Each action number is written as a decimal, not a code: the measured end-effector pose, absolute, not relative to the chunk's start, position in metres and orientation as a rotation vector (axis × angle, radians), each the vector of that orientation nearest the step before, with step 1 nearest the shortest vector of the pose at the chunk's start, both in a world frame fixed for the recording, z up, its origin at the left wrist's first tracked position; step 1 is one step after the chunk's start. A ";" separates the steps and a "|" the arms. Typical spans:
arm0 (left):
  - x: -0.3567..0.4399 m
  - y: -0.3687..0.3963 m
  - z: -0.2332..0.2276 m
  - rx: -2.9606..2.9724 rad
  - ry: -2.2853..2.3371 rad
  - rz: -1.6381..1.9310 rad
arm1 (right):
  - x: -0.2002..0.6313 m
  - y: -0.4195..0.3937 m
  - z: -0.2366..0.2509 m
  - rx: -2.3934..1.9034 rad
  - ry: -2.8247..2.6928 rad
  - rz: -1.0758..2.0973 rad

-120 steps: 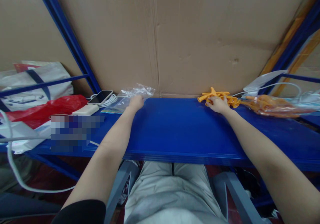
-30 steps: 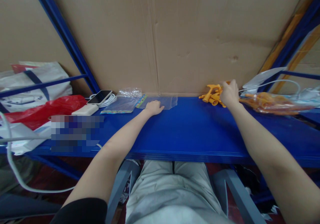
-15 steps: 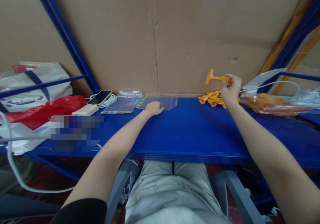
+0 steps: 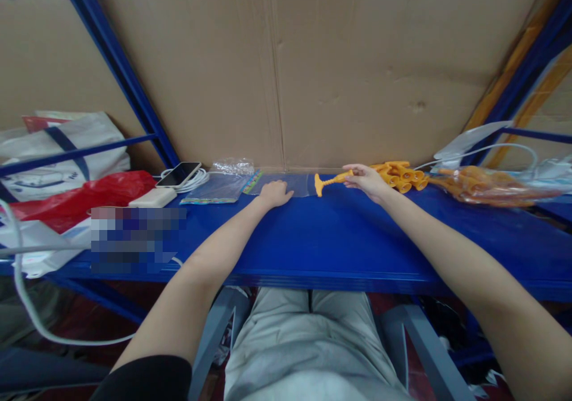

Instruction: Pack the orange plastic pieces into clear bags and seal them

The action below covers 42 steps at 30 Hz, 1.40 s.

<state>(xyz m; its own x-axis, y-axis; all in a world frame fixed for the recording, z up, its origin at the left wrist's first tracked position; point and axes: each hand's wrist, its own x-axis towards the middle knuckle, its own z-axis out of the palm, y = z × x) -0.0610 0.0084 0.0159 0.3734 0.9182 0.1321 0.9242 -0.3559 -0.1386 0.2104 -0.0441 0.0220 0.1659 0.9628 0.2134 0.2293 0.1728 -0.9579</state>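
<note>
My left hand [image 4: 273,193] is pinning the clear bag [image 4: 292,183] flat; my right hand [image 4: 367,180] is gripping one orange peg [image 4: 329,181] at its mouth (the pile [image 4: 400,176] is waiting, unbagged).

Storeroom or small packing workshop. Evidence: blue steel racking [image 4: 117,67] backed by cardboard sheets [image 4: 357,61]; blue shelf [image 4: 322,234] used as bench; loose orange plastic parts [image 4: 402,176]; further parts in bulk bag [image 4: 487,187]; stacked clear bags [image 4: 218,186].

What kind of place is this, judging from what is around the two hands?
Probably a storeroom or small packing station. The work surface is a blue metal rack shelf backed by large cardboard sheets, with a heap of identical orange plastic parts and clear bags on it.
</note>
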 end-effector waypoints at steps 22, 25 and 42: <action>-0.060 0.013 0.012 -2.538 -1.526 -0.114 | 0.197 -0.032 -0.007 -1.381 -1.302 0.768; -0.060 0.014 0.009 -2.589 -1.465 -0.173 | 0.202 -0.028 -0.013 -1.441 -1.575 0.529; -0.057 0.023 0.002 -2.760 -0.938 -0.460 | 0.215 -0.022 -0.015 -1.302 -1.921 0.464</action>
<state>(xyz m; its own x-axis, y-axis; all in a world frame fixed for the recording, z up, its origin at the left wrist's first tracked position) -0.0567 0.0225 0.0019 0.7515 0.5599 0.3489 0.6188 -0.7816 -0.0786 0.2150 -0.0223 -0.0147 -0.1956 0.9028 0.3830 0.6289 0.4151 -0.6574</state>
